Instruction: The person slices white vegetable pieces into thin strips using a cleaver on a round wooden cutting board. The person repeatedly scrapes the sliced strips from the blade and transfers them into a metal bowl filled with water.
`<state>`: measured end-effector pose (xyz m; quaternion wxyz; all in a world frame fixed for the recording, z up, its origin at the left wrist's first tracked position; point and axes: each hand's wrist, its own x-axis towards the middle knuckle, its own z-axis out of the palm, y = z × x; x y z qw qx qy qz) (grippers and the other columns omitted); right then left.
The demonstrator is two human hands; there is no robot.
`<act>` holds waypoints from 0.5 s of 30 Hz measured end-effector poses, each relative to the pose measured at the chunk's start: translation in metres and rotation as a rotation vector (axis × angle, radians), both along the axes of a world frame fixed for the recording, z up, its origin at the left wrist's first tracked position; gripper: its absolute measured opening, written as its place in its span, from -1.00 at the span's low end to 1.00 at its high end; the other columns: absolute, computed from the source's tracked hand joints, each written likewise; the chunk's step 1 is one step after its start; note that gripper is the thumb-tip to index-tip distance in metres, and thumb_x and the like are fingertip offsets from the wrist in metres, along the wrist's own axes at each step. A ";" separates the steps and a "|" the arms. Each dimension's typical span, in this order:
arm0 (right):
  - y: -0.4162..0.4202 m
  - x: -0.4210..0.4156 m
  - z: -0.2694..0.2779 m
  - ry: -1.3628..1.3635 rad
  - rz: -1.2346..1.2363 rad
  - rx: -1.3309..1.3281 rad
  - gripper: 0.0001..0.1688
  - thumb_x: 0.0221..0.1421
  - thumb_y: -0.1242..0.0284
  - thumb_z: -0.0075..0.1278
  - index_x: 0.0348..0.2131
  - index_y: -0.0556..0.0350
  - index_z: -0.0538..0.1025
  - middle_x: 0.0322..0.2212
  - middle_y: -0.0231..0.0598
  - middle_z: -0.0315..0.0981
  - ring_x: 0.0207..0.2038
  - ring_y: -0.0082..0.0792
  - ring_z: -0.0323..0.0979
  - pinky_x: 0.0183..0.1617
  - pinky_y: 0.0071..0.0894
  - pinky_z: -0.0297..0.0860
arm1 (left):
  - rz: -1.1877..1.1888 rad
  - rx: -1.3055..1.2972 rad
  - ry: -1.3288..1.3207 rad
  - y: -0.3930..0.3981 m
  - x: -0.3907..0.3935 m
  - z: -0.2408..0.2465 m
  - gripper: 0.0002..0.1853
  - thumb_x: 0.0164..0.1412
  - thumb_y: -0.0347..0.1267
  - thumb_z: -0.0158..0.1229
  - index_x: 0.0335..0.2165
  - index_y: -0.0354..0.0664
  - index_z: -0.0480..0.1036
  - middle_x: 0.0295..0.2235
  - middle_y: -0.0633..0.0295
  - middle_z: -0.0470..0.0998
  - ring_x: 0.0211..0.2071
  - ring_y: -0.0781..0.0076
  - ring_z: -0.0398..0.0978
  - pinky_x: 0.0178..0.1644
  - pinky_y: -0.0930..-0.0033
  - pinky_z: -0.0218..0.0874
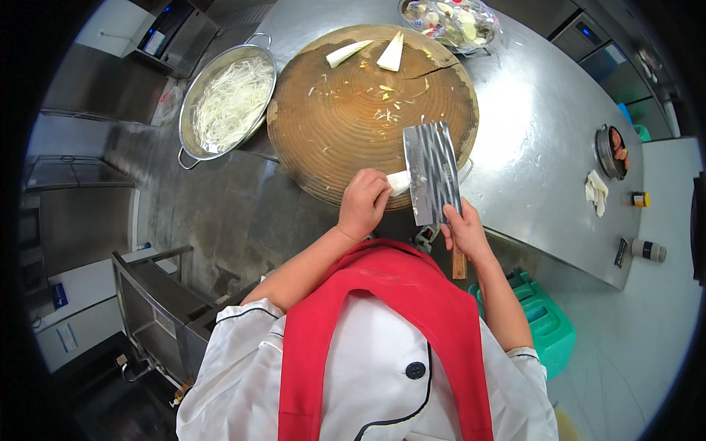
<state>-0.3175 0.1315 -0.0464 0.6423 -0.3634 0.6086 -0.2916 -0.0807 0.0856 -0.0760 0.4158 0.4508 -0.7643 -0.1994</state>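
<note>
A thick round wooden chopping block [336, 127] stands before me, strewn with small pale shreds. My right hand [466, 229] grips the wooden handle of a broad Chinese cleaver [431, 168], its blade pointing away from me over the block's near right edge. With bent fingers, my left hand [364, 201] holds a white vegetable piece [398, 183] at the near edge. The blade hides that piece's right end, so I cannot tell whether the two touch. Toward the far side lie two more pale wedges, one on the left [348, 53] and one on the right [391, 53].
Left of the block, a two-handled metal colander [187, 118] holds fine white shreds [234, 105]. A bowl of trimmings in clear plastic [455, 25] sits beyond it. On the steel table [529, 182] are a dark pot [604, 149], a white cloth [596, 193] and a yellow-lidded jar [640, 199].
</note>
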 end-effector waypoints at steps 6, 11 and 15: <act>0.009 -0.003 -0.019 -0.029 0.007 -0.047 -0.78 0.34 0.28 -0.18 -0.23 0.05 0.34 -0.71 -0.39 0.27 -0.81 -0.56 0.19 -0.77 -0.57 0.07 | -0.032 0.027 0.025 -0.005 -0.009 -0.003 -0.88 -0.01 -0.58 0.20 -0.47 -0.30 0.38 -0.37 0.11 0.46 -0.27 0.04 0.42 -0.21 0.16 0.29; 0.008 -0.001 -0.019 -0.025 0.018 -0.036 -0.78 0.34 0.29 -0.18 -0.24 0.06 0.35 -0.72 -0.39 0.26 -0.81 -0.56 0.18 -0.78 -0.57 0.06 | -0.045 0.018 0.019 -0.004 -0.008 -0.006 -0.88 -0.01 -0.58 0.19 -0.47 -0.31 0.38 -0.37 0.11 0.46 -0.27 0.04 0.42 -0.22 0.16 0.30; 0.003 0.003 -0.023 -0.031 0.007 -0.005 -0.78 0.34 0.29 -0.20 -0.22 0.05 0.35 -0.72 -0.40 0.26 -0.81 -0.57 0.18 -0.79 -0.58 0.03 | -0.036 0.026 0.017 -0.004 -0.009 -0.008 -0.88 -0.02 -0.59 0.20 -0.48 -0.31 0.40 -0.36 0.10 0.48 -0.28 0.03 0.44 -0.21 0.18 0.30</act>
